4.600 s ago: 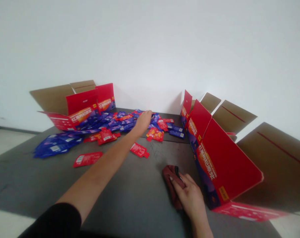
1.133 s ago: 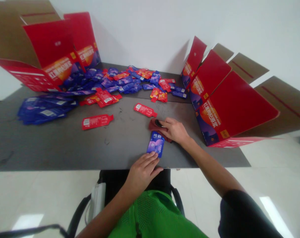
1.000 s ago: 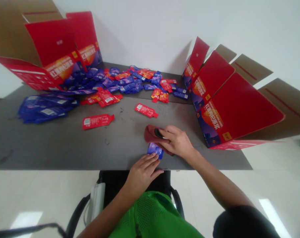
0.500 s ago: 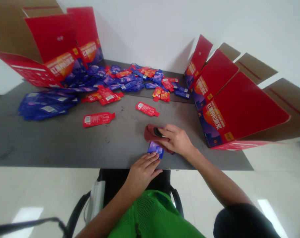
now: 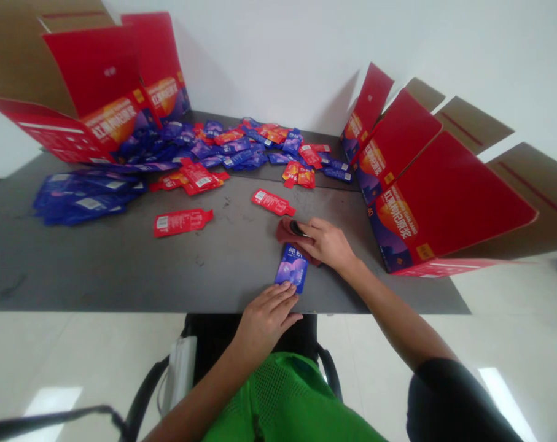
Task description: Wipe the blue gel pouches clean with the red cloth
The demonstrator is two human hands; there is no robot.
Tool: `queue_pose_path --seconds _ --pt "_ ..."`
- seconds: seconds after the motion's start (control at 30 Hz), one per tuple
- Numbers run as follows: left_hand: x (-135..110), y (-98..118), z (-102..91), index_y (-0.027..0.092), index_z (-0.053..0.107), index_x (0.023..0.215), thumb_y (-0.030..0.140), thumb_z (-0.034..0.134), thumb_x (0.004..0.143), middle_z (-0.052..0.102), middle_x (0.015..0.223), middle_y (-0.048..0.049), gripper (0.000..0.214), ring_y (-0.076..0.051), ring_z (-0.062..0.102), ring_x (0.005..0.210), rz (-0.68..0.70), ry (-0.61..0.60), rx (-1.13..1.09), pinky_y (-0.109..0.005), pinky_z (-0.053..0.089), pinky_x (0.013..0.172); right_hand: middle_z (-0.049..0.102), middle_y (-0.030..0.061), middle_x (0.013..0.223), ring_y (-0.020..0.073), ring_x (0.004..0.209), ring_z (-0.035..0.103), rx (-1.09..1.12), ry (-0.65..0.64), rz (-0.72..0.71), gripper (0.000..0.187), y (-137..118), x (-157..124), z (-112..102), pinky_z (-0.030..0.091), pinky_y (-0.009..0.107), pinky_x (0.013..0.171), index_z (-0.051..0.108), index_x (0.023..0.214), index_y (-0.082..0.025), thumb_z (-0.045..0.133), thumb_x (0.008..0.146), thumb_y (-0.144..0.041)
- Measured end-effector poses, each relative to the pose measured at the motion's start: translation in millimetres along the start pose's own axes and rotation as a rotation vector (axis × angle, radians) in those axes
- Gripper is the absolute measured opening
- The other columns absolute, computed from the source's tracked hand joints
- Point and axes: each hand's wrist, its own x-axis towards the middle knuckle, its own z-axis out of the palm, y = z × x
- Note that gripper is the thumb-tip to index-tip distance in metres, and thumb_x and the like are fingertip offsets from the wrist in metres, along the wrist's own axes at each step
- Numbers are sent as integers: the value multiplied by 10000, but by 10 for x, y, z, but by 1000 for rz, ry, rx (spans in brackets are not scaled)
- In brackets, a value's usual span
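Blue-and-purple foil sachet (image 5: 291, 268) is laid flat on a dark grey tabletop (image 5: 98, 270), touched at its 6 o'clock end by the left hand (image 5: 266, 318), fingers held together; a crumpled maroon cloth (image 5: 288, 233) at the sachet's 12 o'clock is gripped by the right hand (image 5: 328, 244), fingers closed together on it.

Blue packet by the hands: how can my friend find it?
On the grey table, look at the front edge. The blue packet lies there, by the left hand and the red cloth under the right hand. Every other blue packet is in the far piles.
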Motion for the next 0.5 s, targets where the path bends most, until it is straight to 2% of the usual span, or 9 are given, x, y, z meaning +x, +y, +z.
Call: queue_pose_path --seconds 0.1,0.17,0.23,0.3,0.37,0.5 --pt "-3 1 3 173 713 1173 325 677 957 741 1237 -74 267 -229 687 1180 -7 -16 1 -412 554 1065 646 63 944 191 863 605 68 -3 -59 351 -282 -249 -63 465 289 702 681 1247 -216 552 1017 -448" --pt "-2 0 -3 174 724 1133 335 679 954 769 1150 -72 245 -232 727 1078 -25 -26 7 -409 591 1000 651 58 963 189 874 612 114 -50 -131 327 -446 -419 -26 474 288 699 678 1240 -234 537 1023 -435" --pt "0 -1 -11 171 727 1106 343 670 959 780 1103 -72 233 -232 741 1023 -34 -37 12 -407 604 967 656 56 978 185 887 619 147 -72 -161 317 -490 -493 62 484 283 714 683 1228 -237 533 1026 -430" --pt "1 -3 -15 163 716 1137 338 660 967 766 1161 -79 250 -235 722 1092 -18 -34 7 -410 585 1006 657 59 974 184 891 622 146 -41 -117 341 -387 -437 155 488 280 737 684 1239 -224 548 1019 -447" --pt "-1 -4 -14 158 704 1173 331 652 974 742 1233 -84 269 -234 688 1177 3 -15 3 -414 557 1053 656 60 956 184 872 617 90 -5 -35 371 -177 -285 201 479 274 724 681 1266 -218 574 1006 -461" --pt "36 17 -47 181 716 1158 353 632 986 750 1213 -77 258 -230 697 1156 11 -11 8 -416 570 1016 642 62 918 188 825 591 -65 33 92 355 237 -25 98 431 265 646 699 1258 -228 576 1001 -441"
